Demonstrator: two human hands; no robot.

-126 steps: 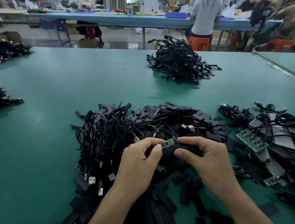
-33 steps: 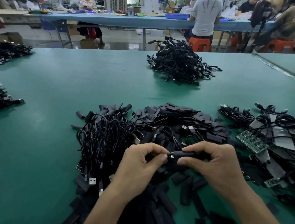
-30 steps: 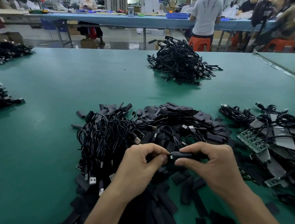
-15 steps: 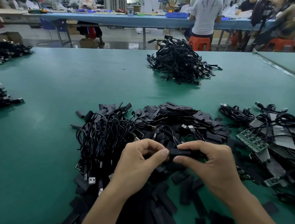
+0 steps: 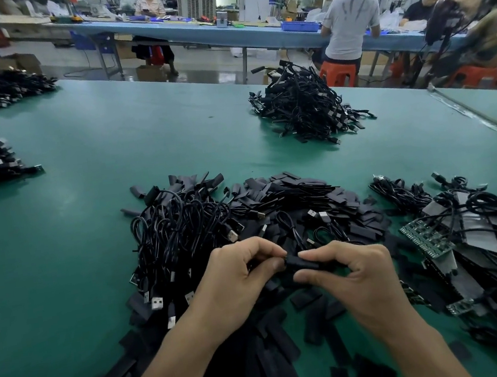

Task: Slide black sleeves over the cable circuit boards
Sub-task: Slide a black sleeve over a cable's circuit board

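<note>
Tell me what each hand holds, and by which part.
The right hand pinches the black sleeve around its middle, thumb below, forefinger above. The left hand pinches the end facing it; what lies inside is hidden.

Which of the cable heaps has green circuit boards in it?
The heap at the far right: bare green boards lie among its tangle. No green shows in the other heaps.
</note>
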